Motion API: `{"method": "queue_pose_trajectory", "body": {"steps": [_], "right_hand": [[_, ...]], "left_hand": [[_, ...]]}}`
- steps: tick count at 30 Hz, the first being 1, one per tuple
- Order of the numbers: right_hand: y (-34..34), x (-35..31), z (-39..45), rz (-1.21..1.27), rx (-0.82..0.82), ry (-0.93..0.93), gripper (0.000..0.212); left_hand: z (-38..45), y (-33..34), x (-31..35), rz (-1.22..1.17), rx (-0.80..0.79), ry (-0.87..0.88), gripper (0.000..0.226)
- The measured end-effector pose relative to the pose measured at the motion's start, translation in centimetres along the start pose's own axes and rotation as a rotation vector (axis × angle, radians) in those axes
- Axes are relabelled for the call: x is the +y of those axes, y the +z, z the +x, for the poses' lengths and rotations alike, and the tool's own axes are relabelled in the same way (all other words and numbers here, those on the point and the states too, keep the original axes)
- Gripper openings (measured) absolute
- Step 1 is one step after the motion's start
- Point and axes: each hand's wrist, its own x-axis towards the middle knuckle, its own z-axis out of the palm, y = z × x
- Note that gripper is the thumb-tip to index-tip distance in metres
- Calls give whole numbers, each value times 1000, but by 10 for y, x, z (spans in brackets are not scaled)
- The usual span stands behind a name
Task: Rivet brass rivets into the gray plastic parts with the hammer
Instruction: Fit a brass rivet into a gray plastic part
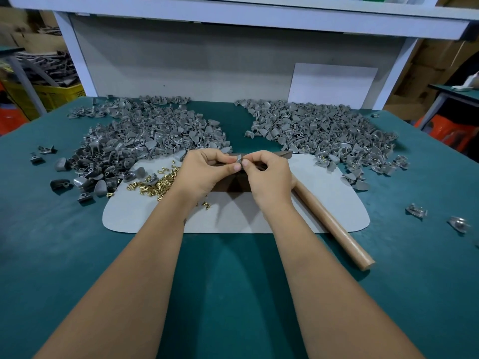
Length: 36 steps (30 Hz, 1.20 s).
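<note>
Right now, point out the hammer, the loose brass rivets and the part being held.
hammer [334, 224]: head view, on its wooden handle.
loose brass rivets [158, 186]: head view, middle of the heap.
gray part [238, 159]: head view, on its visible face between both hands' fingertips.

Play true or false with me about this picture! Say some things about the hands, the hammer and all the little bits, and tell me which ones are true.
1. Both hands pinch one small gray part between them. True: the left hand and right hand meet on it.
2. The hammer is in the right hand. False: it lies on the table beside the right wrist, nobody holding it.
3. The brass rivets lie on the pale mat, by the left hand. True.
4. There is only one heap of gray parts. False: there is a left heap and a right heap.
5. The tabletop is red. False: it is green.
</note>
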Motion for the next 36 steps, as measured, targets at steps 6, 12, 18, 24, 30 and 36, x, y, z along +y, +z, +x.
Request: {"method": "queue_pose_trajectory", "body": {"steps": [6, 12, 18, 24, 30, 36], "right_hand": [[2, 3, -1, 1, 10, -23, 12], [3, 3, 1, 33, 46, -66, 19], [3, 5, -2, -225, 51, -240, 44], [8, 6, -4, -410, 71, -413, 31], [1, 7, -2, -393, 39, -494, 22], [-3, 9, 1, -450, -15, -558, 16]], "left_hand": [[3, -3, 0, 65, 16, 29, 25], [2, -6, 0, 50, 11, 44, 25], [2, -5, 0, -8, 35, 33, 19], [2, -4, 1, -75, 51, -7, 11], [0, -5, 2, -78, 32, -10, 9], [-2, -8, 3, -48, 21, -31, 19]]}}
